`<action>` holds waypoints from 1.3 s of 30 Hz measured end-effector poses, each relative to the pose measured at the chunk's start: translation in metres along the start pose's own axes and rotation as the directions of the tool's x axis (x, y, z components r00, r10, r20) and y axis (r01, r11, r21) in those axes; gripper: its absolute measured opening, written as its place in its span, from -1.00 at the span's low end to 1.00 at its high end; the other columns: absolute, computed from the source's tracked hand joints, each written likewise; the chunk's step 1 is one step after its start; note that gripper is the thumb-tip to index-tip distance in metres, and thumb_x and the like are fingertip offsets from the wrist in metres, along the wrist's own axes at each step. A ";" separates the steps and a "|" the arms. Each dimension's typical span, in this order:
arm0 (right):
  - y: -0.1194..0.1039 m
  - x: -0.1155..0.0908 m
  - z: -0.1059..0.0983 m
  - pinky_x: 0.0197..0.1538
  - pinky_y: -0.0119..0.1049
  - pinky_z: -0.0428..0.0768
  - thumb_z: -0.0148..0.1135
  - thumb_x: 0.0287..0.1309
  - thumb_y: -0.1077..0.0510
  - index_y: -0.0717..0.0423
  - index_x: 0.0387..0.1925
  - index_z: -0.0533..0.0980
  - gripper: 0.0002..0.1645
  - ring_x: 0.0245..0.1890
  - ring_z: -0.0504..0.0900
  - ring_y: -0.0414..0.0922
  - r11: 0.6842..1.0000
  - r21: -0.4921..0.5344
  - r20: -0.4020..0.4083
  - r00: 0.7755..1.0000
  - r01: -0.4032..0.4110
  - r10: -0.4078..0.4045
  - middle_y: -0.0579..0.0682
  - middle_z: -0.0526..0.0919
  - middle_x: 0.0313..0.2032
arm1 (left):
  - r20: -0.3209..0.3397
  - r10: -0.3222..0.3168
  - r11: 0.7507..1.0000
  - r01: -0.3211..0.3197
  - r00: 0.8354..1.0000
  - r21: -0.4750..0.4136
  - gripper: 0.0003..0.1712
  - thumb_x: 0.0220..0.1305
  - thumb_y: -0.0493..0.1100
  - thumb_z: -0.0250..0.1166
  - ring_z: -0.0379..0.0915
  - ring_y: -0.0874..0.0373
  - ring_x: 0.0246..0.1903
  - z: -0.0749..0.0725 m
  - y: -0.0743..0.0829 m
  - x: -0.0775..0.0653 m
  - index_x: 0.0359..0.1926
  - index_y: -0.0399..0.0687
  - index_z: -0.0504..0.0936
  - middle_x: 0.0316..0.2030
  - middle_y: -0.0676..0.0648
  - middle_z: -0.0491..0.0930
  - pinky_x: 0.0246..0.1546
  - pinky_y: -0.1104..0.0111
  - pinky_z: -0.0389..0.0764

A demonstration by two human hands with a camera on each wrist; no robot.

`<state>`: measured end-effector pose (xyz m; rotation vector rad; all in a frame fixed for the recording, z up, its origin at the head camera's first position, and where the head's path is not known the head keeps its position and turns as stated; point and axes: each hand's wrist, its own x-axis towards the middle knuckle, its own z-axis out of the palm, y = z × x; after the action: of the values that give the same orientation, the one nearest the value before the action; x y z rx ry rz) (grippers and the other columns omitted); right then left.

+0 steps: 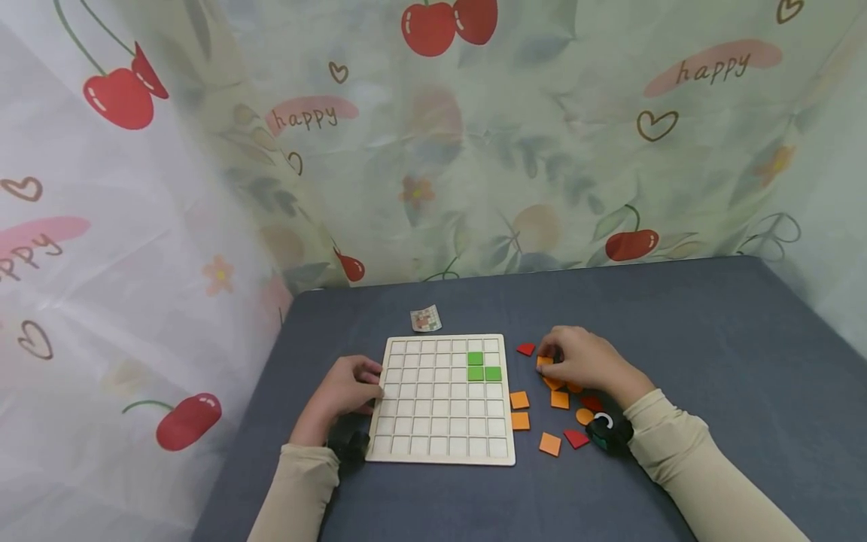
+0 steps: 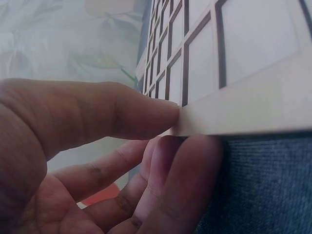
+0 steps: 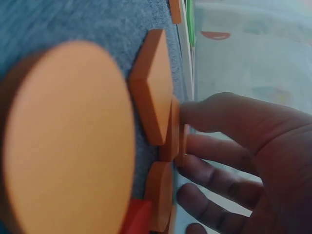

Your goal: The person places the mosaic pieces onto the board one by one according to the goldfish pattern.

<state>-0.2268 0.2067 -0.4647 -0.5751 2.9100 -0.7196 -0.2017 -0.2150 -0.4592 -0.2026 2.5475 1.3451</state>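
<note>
My left hand (image 1: 344, 389) is at the left edge of a pale wooden grid board (image 1: 440, 461), pinching its rim with the thumb on top and fingertips below, as the left wrist view shows. Three green square tiles (image 1: 476, 373) sit in cells near the board's upper right. Right of the board, my right hand (image 1: 588, 357) pinches an orange square tile (image 3: 183, 146) between thumb and fingers, over a cluster of orange pieces. An orange square (image 1: 559, 400) and an orange disc (image 1: 585, 416) lie just below that hand, which partly hides the cluster.
Two orange squares (image 1: 519, 410) lie along the board's right edge, another orange square (image 1: 550, 444) nearer me. Red pieces (image 1: 576, 438) are scattered around, one (image 1: 525, 349) near the board's upper right. A small patterned card (image 1: 425, 318) lies behind the board. Printed curtains (image 1: 474, 150) hang behind the table.
</note>
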 end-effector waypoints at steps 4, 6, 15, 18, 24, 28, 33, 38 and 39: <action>-0.002 0.000 -0.001 -0.28 -0.26 0.57 0.49 0.25 -0.02 -0.04 -0.17 0.75 -0.81 -0.32 0.53 -0.19 1.000 -0.001 -0.037 0.999 0.005 -0.005 -0.11 0.66 -0.26 | -0.001 0.003 1.000 -0.003 1.000 -0.003 -0.54 0.15 -0.39 0.45 0.66 -0.02 -0.27 -0.001 0.001 0.001 0.11 -0.25 0.67 -0.13 -0.23 0.65 -0.40 0.16 0.81; -0.007 0.002 -0.002 -0.27 -0.25 0.58 0.49 0.25 -0.02 -0.03 -0.16 0.75 -0.79 -0.31 0.54 -0.20 1.000 0.007 -0.050 0.999 0.019 -0.019 -0.11 0.67 -0.25 | -0.001 0.002 1.000 -0.002 1.000 0.000 -0.54 0.16 -0.38 0.45 0.66 -0.02 -0.27 -0.002 0.001 0.002 0.11 -0.25 0.67 -0.13 -0.23 0.65 -0.40 0.16 0.81; -0.059 0.015 0.010 -0.33 -0.34 0.53 0.49 0.27 -0.05 -0.11 -0.11 0.76 -0.78 -0.37 0.52 -0.27 0.986 0.055 -0.028 0.987 0.160 -0.159 -0.21 0.66 -0.23 | 0.000 -0.008 1.000 0.008 1.000 0.002 -0.54 0.16 -0.38 0.45 0.66 -0.03 -0.28 -0.004 -0.001 0.002 0.12 -0.26 0.66 -0.14 -0.23 0.65 -0.39 0.16 0.81; -0.078 0.019 0.020 -0.33 -0.36 0.53 0.48 0.27 -0.07 -0.16 -0.12 0.77 -0.81 -0.37 0.52 -0.29 0.977 0.055 -0.002 0.979 0.204 -0.204 -0.24 0.67 -0.21 | 0.003 -0.008 1.000 0.008 1.000 -0.008 -0.54 0.16 -0.38 0.45 0.66 -0.04 -0.28 -0.004 -0.002 0.001 0.12 -0.26 0.66 -0.14 -0.23 0.65 -0.40 0.15 0.81; -0.103 0.028 0.042 -0.21 -0.34 0.61 0.47 0.27 -0.09 -0.18 -0.15 0.77 -0.83 -0.27 0.59 -0.30 0.958 0.020 0.028 0.958 0.285 -0.285 -0.24 0.69 -0.16 | 0.008 -0.014 1.000 0.014 1.000 -0.011 -0.55 0.18 -0.37 0.45 0.66 -0.03 -0.26 -0.002 -0.001 -0.001 0.12 -0.25 0.67 -0.13 -0.23 0.65 -0.37 0.15 0.81; -0.110 0.032 0.052 -0.20 -0.31 0.63 0.46 0.26 -0.08 -0.18 -0.17 0.78 -0.83 -0.25 0.60 -0.29 0.957 0.011 0.049 0.956 0.288 -0.288 -0.24 0.69 -0.17 | 0.014 -0.012 1.000 0.013 1.000 -0.011 -0.54 0.18 -0.37 0.46 0.66 -0.03 -0.27 -0.002 0.001 -0.001 0.13 -0.26 0.66 -0.13 -0.24 0.65 -0.38 0.14 0.81; -0.112 0.034 0.056 -0.18 -0.28 0.63 0.46 0.25 -0.07 -0.18 -0.18 0.78 -0.85 -0.24 0.59 -0.28 0.963 0.006 0.065 0.961 0.270 -0.270 -0.24 0.69 -0.17 | 0.016 -0.009 1.000 0.009 1.000 -0.011 -0.54 0.16 -0.38 0.45 0.66 -0.03 -0.28 -0.002 0.003 -0.002 0.12 -0.26 0.66 -0.13 -0.23 0.65 -0.39 0.14 0.81; -0.112 0.034 0.055 -0.19 -0.27 0.62 0.47 0.23 0.00 -0.16 -0.18 0.77 -0.86 -0.27 0.56 -0.27 0.963 -0.003 0.075 0.961 0.268 -0.267 -0.23 0.68 -0.19 | 0.015 -0.009 1.000 0.009 1.000 -0.007 -0.54 0.16 -0.38 0.45 0.66 -0.02 -0.28 -0.002 0.003 -0.003 0.12 -0.26 0.66 -0.13 -0.23 0.65 -0.40 0.15 0.80; -0.113 0.034 0.055 -0.19 -0.27 0.62 0.47 0.22 0.01 -0.16 -0.19 0.77 -0.87 -0.27 0.56 -0.27 0.963 -0.001 0.078 0.960 0.268 -0.267 -0.23 0.67 -0.19 | 0.015 -0.010 1.000 0.010 1.000 -0.008 -0.53 0.16 -0.39 0.45 0.66 -0.02 -0.28 -0.002 0.003 -0.002 0.12 -0.27 0.66 -0.13 -0.23 0.65 -0.40 0.15 0.80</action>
<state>-0.2107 0.0775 -0.4610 -0.9896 2.7957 -0.6906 -0.2004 -0.2152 -0.4550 -0.2057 2.5262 1.3481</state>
